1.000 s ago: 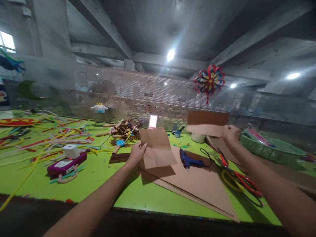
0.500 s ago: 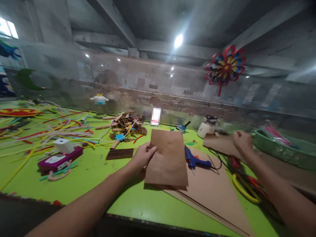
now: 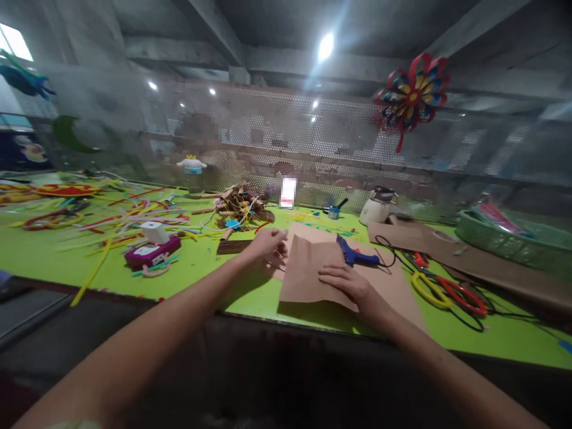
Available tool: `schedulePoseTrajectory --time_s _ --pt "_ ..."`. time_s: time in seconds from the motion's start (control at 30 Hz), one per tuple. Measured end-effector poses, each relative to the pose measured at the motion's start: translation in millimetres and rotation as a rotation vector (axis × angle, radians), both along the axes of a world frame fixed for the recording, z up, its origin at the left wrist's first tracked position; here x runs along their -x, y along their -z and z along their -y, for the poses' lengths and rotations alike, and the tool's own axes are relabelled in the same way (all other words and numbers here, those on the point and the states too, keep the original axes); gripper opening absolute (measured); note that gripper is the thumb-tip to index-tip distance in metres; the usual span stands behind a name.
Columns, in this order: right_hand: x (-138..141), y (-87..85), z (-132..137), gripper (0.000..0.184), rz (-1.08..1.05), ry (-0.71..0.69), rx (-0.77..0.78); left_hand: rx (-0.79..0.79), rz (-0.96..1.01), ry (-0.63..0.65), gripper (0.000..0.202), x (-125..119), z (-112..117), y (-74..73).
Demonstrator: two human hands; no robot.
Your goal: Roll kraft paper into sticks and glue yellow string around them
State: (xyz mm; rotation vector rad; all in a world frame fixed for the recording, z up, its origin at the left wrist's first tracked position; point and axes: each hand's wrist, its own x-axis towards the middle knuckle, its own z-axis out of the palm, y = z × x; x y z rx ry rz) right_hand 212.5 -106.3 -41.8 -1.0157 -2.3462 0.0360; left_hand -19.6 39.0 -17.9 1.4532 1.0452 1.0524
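A sheet of brown kraft paper point(image 3: 304, 274) lies at the front of the green table, over a larger brown sheet point(image 3: 393, 292). My right hand point(image 3: 346, 285) rests palm down on the smaller sheet, fingers stretched out. At that sheet's left edge is my left hand point(image 3: 269, 247), fingers bent and apart; whether they touch the paper I cannot tell. Behind my right hand, a blue hot glue gun point(image 3: 357, 253) lies on the larger sheet.
Scissors with yellow and red handles point(image 3: 447, 292) and a black cord are at the right, before a green basket point(image 3: 504, 238). A dark brown strip point(image 3: 232, 246), a stick bundle point(image 3: 243, 205) and a purple power strip point(image 3: 154, 250) lie left. A kettle point(image 3: 376, 208) stands behind.
My right hand has come from the far right, where it was closed, onto the small sheet. The sheet, earlier held up in my left hand, now lies lower; that hand's grip has loosened.
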Motion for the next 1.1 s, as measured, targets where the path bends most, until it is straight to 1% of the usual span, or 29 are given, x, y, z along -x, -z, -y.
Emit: schedulePoseTrajectory --time_s 0.03,0.1,0.13,0.17,0.23,0.3,0.37,0.4,0.43,0.5,0.57,0.67,0.7,0.77,0.87,0.93,1.0,1.07,1.1 --pt "-3.6 2.9 1.9 0.04 -0.015 -0.02 0.064 -0.119 -0.111 -0.032 0.023 15.5 -8.8 -5.3" --pt "-8.2 5.7 6.0 0.041 -0.024 -0.042 0.176 -0.39 -0.324 -0.195 0.025 51.3 -25.4 -13.6" --pt "-9.3 5.9 8.0 0.041 -0.023 -0.044 0.218 -0.486 -0.436 -0.234 0.026 69.2 -31.8 -15.7" --pt "-9.9 5.5 9.9 0.042 -0.019 -0.045 0.249 -0.518 -0.543 -0.233 0.024 85.2 -36.3 -16.3" --pt "-10.5 3.6 12.7 0.044 -0.012 -0.041 0.283 -0.525 -0.769 -0.125 0.017 108.2 -40.1 -13.6" --pt "-11.8 1.1 14.6 0.045 -0.015 -0.039 0.29 -0.565 -0.909 -0.03 0.032 117.1 -38.7 -8.1" --pt "-14.5 -0.8 16.5 0.046 -0.022 -0.041 0.286 -0.583 -1.002 0.004 0.044 114.8 -35.6 -3.4" --pt "-16.5 -1.3 17.8 0.046 -0.024 -0.035 0.284 -0.59 -1.031 0.004 0.045 111.3 -34.5 -1.8" --pt "-18.8 -1.3 19.5 0.047 -0.023 -0.025 0.281 -0.6 -1.051 -0.002 0.043 107.3 -34.2 -1.0" --pt "-24.6 0.0 24.2 0.05 -0.008 0.006 0.272 -0.634 -1.073 -0.001 0.032 100.5 -36.0 -1.0" --pt "-31.5 1.7 30.7 0.052 0.017 0.051 0.253 -0.649 -1.087 0.053 0.026 97.5 -39.6 -3.3" --pt "-40.6 -2.0 42.1 0.048 0.052 0.097 0.199 -0.672 -1.026 0.168 0.026 99.8 -42.6 -12.2" --pt "-41.8 -6.6 45.7 0.046 0.05 0.102 0.176 -0.689 -0.983 0.183 0.024 101.0 -41.4 -17.3" --pt "-38.5 -21.0 50.6 0.042 0.021 0.117 0.124 -0.724 -0.897 0.174 0.022 100.9 -33.9 -30.1" --pt "-15.2 -48.8 46.2 0.037 -0.051 0.189 0.06 -0.739 -0.796 0.161 0.021 90.3 -9.6 -52.3" --pt "11.1 -63.4 32.6 0.036 -0.14 0.198 0.011 -0.74 -0.711 0.206 0.019 77.0 13.1 -65.6" --pt "40.4 -70.4 11.7 0.039 -0.203 0.155 0.006 -0.802 -0.631 0.252 0.016 62.9 37.0 -76.6" --pt "66.1 -70.7 -11.4 0.047 -0.281 0.125 0.029 -0.874 -0.539 0.248 0.014 51.7 58.0 -85.3" --pt "75.9 -69.3 -21.6 0.05 -0.315 0.11 0.064 -0.884 -0.54 0.272 0.014 47.8 66.4 -89.0"
